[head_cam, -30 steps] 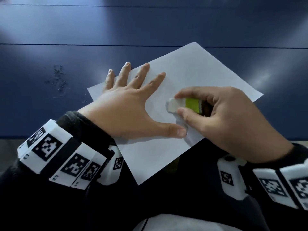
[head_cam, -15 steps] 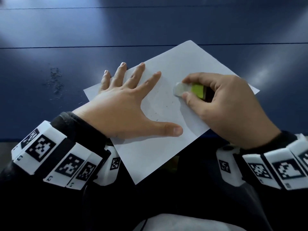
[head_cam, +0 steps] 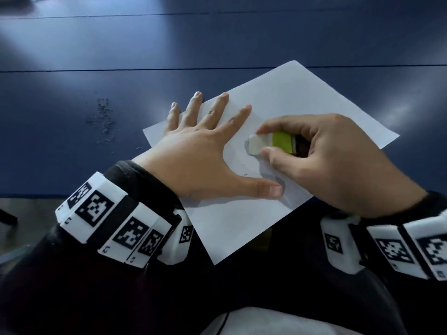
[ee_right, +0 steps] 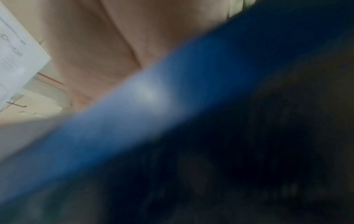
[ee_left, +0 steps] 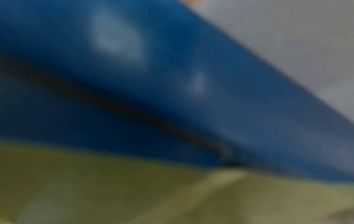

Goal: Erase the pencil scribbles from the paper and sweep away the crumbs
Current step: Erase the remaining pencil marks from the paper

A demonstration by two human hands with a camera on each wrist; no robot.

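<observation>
1. The white rectangular sheet of paper (head_cam: pixel 285 105) lies skewed on the dark blue table (head_cam: pixel 169 44), its near corner overhanging the table edge.
2. The white block eraser in a lime-green sleeve (head_cam: pixel 271 143) touches the sheet with its white end, between the right thumb and index fingertip, just beyond the left thumb tip.
3. The right hand (head_cam: pixel 338 163) pinches the eraser, its other fingers curled over the sleeve, wrist raised above the near table edge.
4. The left hand (head_cam: pixel 200 153) lies palm down with fingers spread wide and straight, pressing the sheet; its two outer fingertips reach past the paper edge onto the table.
5. A few small dark marks on the paper sit between the left thumb and the eraser.
6. The loose grey eraser crumbs (head_cam: pixel 104 117) lie on the table, well beyond the left little finger.
7. Any print on the sleeve is too small to read; both wrist views are blurred.
</observation>
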